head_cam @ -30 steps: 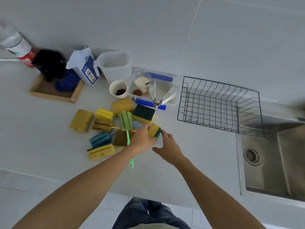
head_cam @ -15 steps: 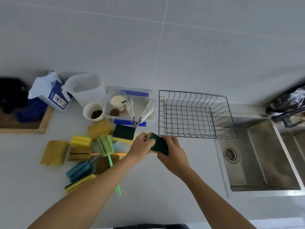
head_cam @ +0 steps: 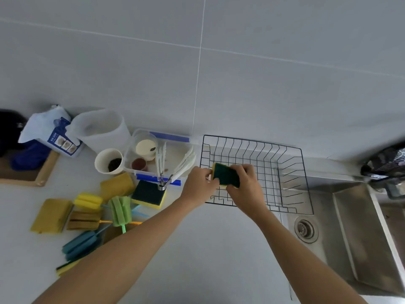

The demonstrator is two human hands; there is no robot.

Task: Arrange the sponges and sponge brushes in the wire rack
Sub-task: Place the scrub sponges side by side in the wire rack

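A yellow sponge with a green scouring face (head_cam: 225, 174) is held between my left hand (head_cam: 200, 183) and my right hand (head_cam: 245, 187), over the left part of the black wire rack (head_cam: 287, 163). No sponge lies on the bare parts of the rack. On the counter to the left lie another green-and-yellow sponge (head_cam: 149, 194), several yellow sponges (head_cam: 51, 216) and sponge brushes: a green one (head_cam: 120, 210), a yellow one (head_cam: 87, 201) and a blue one (head_cam: 80, 244). My left forearm covers part of the pile.
A steel sink (head_cam: 350, 233) lies right of the rack. Behind the pile stand a clear tub with tongs (head_cam: 166, 156), a paper cup (head_cam: 109, 161), a white jug (head_cam: 100, 128), a white bag (head_cam: 50, 132) and a wooden tray (head_cam: 32, 176).
Both hands carried the green-faced sponge from the pile to the right and further back, from in front of the rack to above its left part. The view also shifted right.
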